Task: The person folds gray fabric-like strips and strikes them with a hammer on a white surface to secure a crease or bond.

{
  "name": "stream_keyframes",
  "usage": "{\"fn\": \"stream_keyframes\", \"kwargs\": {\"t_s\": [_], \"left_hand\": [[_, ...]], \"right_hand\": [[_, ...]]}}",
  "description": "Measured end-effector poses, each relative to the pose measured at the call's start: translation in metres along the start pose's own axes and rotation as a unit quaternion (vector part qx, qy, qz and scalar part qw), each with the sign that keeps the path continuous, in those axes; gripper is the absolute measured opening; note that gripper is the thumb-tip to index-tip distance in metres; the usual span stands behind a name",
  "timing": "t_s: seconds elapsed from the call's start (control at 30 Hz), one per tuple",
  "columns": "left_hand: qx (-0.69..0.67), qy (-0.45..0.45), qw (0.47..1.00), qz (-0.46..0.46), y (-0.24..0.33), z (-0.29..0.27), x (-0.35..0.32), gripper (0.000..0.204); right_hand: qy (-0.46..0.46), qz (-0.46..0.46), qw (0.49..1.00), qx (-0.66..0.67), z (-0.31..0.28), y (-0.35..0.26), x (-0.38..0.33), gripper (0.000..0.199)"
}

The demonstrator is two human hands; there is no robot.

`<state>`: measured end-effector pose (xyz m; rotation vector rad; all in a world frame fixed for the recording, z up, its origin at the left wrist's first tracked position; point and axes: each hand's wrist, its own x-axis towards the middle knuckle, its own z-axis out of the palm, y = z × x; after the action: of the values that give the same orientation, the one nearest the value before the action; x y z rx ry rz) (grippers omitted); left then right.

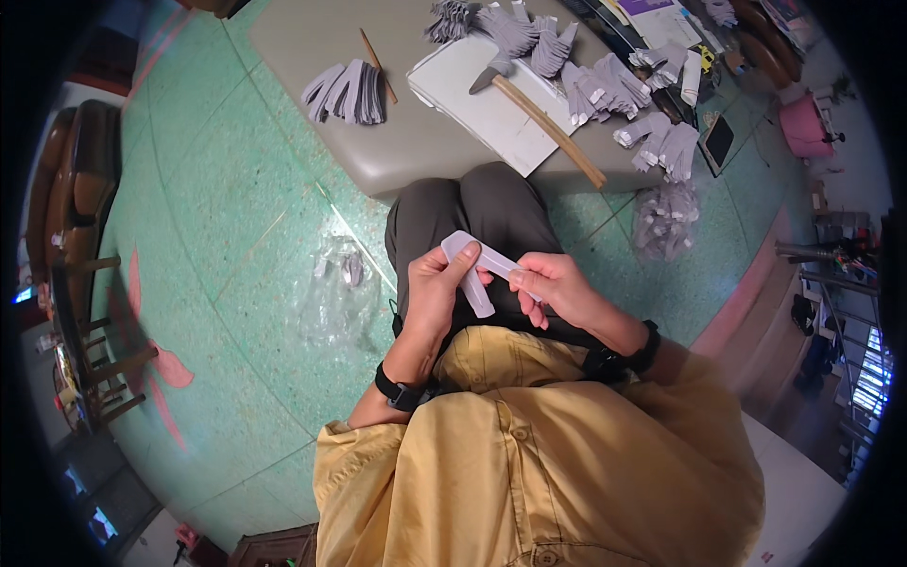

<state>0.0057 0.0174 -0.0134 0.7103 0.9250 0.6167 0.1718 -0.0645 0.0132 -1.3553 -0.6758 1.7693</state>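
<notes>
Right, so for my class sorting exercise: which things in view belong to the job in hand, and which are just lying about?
Likely the job: strip, held by left hand and right hand; grey bundles; perhaps hammer and board.

Probably just lying about: dark device; pink tub; brown sofa.

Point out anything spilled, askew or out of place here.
A crumpled clear plastic bag lies on the green floor to the left, looking dropped. The hammer rests aslant across the white board. No spill stands out.
</notes>
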Motion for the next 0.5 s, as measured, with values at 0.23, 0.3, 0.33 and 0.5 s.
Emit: {"fn": "stream_keyframes", "kwargs": {"t_s": [0.23, 0.3, 0.33, 0.5], "left_hand": [[0.004, -0.105, 0.994, -0.036, 0.007, -0.017, 0.008, 0.016], [0.028, -0.121, 0.992, -0.025, 0.009, -0.018, 0.008, 0.015], [0.069, -0.128, 0.989, -0.020, 0.012, -0.017, 0.007, 0.015], [0.219, -0.044, 0.973, 0.051, 0.008, -0.008, -0.001, 0.017]], "right_hand": [[-0.006, 0.027, 0.999, -0.021, -0.005, -0.006, -0.002, 0.018], [-0.001, 0.037, 0.999, -0.024, -0.006, -0.006, -0.003, 0.018], [0.000, 0.039, 0.999, -0.023, -0.005, -0.006, -0.004, 0.018], [0.035, 0.027, 0.999, -0.031, 0.003, -0.011, -0.006, 0.019]]}}
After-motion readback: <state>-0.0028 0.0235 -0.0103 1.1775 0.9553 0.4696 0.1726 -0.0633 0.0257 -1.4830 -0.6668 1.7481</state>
